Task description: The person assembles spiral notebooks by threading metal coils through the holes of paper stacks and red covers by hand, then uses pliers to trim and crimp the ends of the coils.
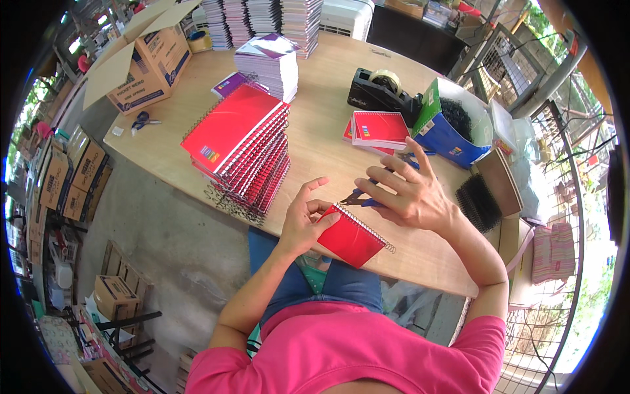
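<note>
My left hand [306, 222] grips a small red spiral notebook [353, 240] by its upper left corner, thumb on the cover. The wire coil runs along the notebook's upper right edge, and a loose tail of it sticks out at the lower right corner. In my right hand [410, 194] are blue-handled pliers [357, 197], their jaws at the coil's upper end; whether they touch the wire I cannot tell. Left of my hands, a tall stack of red spiral notebooks [239, 148] leans, coil ends poking out. Beyond my right hand lie a few red notebooks [380, 128].
A tape dispenser [377, 90] and a blue-green box of black wire coils [453, 125] stand at the right. More black coils [479, 202] lie nearer. Scissors [143, 121], an open carton [147, 72] and paper stacks [268, 69] occupy the table's far left. A wire grille borders the right side.
</note>
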Demonstrator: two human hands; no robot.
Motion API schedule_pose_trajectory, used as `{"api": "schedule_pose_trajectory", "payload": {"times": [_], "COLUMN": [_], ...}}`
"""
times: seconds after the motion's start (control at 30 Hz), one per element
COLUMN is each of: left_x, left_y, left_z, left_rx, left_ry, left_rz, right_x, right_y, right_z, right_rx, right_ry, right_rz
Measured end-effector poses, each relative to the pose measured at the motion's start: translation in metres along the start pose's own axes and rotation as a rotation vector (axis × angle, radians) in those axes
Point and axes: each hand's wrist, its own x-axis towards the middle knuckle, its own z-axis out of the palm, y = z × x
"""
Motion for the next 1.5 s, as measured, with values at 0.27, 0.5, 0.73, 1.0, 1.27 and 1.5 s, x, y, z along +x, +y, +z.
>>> {"api": "schedule_pose_trajectory", "payload": {"times": [0.27,0.5,0.73,1.0,1.27,1.5], "left_x": [0.001,0.004,0.001,-0.006,-0.052,0.096], "left_y": [0.007,0.003,0.023,0.026,0.174,0.272], "left_z": [-0.003,0.002,0.018,0.021,0.033,-0.051], "left_rx": [0.065,0.025,0.065,0.117,1.131,1.548], "left_ry": [0.016,0.029,-0.018,-0.021,0.104,-0.528], "left_rz": [-0.028,0.043,-0.002,0.035,0.739,0.444], "right_x": [0.005,-0.007,-0.003,-0.011,-0.067,-0.056], "right_y": [-0.01,-0.029,-0.018,-0.022,-0.001,-0.039], "right_z": [-0.003,-0.015,-0.034,-0.035,-0.036,0.036], "right_rx": [-0.099,0.609,-0.058,0.407,0.895,0.634], "right_ry": [0.057,-0.224,0.031,-0.236,0.11,-0.051], "right_rz": [-0.048,0.372,0.086,0.376,0.827,0.584]}}
